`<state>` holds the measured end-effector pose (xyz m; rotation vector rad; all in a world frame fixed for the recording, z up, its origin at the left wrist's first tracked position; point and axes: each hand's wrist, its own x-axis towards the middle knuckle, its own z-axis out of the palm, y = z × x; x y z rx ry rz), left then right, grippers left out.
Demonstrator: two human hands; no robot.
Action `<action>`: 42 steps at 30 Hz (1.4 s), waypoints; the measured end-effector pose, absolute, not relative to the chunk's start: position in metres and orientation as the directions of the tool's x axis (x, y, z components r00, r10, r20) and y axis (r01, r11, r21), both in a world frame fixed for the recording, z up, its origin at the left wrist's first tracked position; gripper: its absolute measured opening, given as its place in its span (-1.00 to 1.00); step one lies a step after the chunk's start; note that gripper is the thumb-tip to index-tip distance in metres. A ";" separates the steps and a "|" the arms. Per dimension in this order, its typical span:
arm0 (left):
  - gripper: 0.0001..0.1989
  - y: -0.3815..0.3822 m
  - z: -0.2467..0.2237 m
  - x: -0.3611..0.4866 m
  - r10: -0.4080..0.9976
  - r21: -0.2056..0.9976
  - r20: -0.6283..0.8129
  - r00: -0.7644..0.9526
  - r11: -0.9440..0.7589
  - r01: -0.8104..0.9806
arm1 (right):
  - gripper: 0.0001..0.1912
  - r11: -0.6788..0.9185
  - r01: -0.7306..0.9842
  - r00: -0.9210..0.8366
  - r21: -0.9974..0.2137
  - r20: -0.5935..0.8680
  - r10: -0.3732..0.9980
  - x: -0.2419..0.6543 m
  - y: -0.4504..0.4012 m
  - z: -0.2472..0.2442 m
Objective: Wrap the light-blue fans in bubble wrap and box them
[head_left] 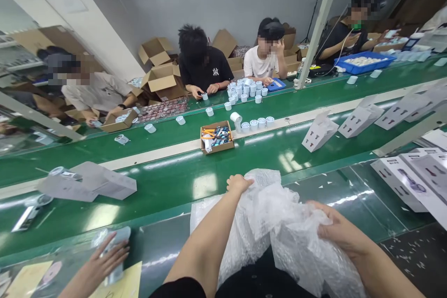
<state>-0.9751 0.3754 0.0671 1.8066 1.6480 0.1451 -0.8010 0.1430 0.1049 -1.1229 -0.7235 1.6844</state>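
Note:
A bunched heap of clear bubble wrap (pixel 258 214) lies at the near edge of the bench and spills down over my lap. My left hand (pixel 239 183) is closed at its upper left edge with the fingers curled; part of its grip is hidden. At the right side of the heap, my right hand (pixel 333 226) grips a crumpled fold between thumb and fingers. The wrap is spread loosely between both hands, and nothing shows inside it.
Another person's hand (pixel 110 258) rests on a pale device at lower left. Ahead, a green conveyor (pixel 167 172) carries white boxes (pixel 319 131). A carton of small parts (pixel 217 137) and light blue cups (pixel 244 88) stand beyond. Stacked printed boxes (pixel 401 184) are at right; several people sit opposite.

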 end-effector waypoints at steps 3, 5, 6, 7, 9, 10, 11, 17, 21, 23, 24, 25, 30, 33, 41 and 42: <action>-0.87 0.366 0.062 -0.965 0.908 0.618 -0.246 0.339 -0.122 0.777 | -0.77 -0.345 -0.154 -0.136 -0.926 -0.326 0.936 -0.784 0.149 0.107; -0.80 0.350 0.072 -0.967 0.838 0.698 -0.134 0.528 -0.299 0.651 | -0.84 -0.250 0.148 -0.132 -0.957 -0.269 0.954 -0.776 0.157 0.122; -0.78 0.340 0.082 -0.969 0.753 0.739 -0.051 0.656 -0.414 0.532 | -0.89 -0.188 0.296 -0.134 -0.937 -0.235 0.963 -0.774 0.162 0.131; -0.77 0.331 0.093 -0.972 0.627 0.770 0.045 0.778 -0.518 0.373 | -0.94 -0.125 0.414 -0.145 -0.902 -0.201 0.969 -0.773 0.167 0.140; -0.76 0.315 0.114 -0.977 0.350 0.800 0.210 0.913 -0.598 0.045 | -0.90 0.001 0.529 -0.214 -0.849 -0.132 0.968 -0.774 0.177 0.156; -0.76 0.311 0.122 -0.980 0.284 0.825 0.242 0.928 -0.564 -0.043 | -0.84 0.048 0.528 -0.251 -0.848 -0.102 0.963 -0.775 0.179 0.161; -0.76 0.309 0.125 -0.982 0.296 0.865 0.225 0.928 -0.499 -0.051 | -0.80 0.073 0.504 -0.270 -0.860 -0.077 0.960 -0.775 0.179 0.163; -0.67 0.322 0.061 -0.986 0.773 0.636 -0.347 0.532 -0.223 0.739 | -0.49 -0.176 0.232 0.057 -0.957 -0.167 0.984 -0.758 0.141 0.153; -0.70 0.305 0.016 -0.998 0.756 0.464 -0.448 0.478 -0.261 0.847 | -0.22 -0.414 -0.070 -0.073 -0.908 -0.409 0.910 -0.750 0.119 0.131; -0.88 0.295 0.012 -1.003 0.742 0.446 -0.443 0.503 -0.304 0.842 | -0.48 -0.461 -0.134 -0.191 -0.877 -0.434 0.880 -0.752 0.113 0.117; -0.89 0.292 0.013 -1.003 0.735 0.454 -0.429 0.526 -0.328 0.829 | -0.58 -0.465 -0.181 -0.232 -0.867 -0.421 0.877 -0.754 0.110 0.109; -0.85 0.292 0.015 -1.001 0.729 0.468 -0.410 0.549 -0.348 0.812 | -0.64 -0.461 -0.246 -0.253 -0.852 -0.403 0.879 -0.758 0.107 0.102; -0.44 0.304 0.020 -0.963 0.713 0.491 -0.415 0.565 -0.347 0.799 | -0.55 -0.498 -0.507 -0.267 -0.704 -0.421 0.867 -0.788 0.104 0.074; -0.66 0.301 0.024 -0.947 0.713 0.470 -0.463 0.526 -0.305 0.828 | -0.49 -0.493 -0.565 -0.230 -0.661 -0.448 0.864 -0.800 0.106 0.065; -0.83 0.252 0.071 -0.979 0.286 0.909 -0.351 0.892 -0.124 0.397 | -0.12 -0.220 -0.621 0.159 -0.752 -0.395 0.905 -0.788 0.100 0.033; -0.83 0.258 0.075 -0.982 0.256 0.912 -0.372 0.892 -0.079 0.403 | -0.18 -0.215 -0.630 0.174 -0.746 -0.406 0.897 -0.786 0.101 0.030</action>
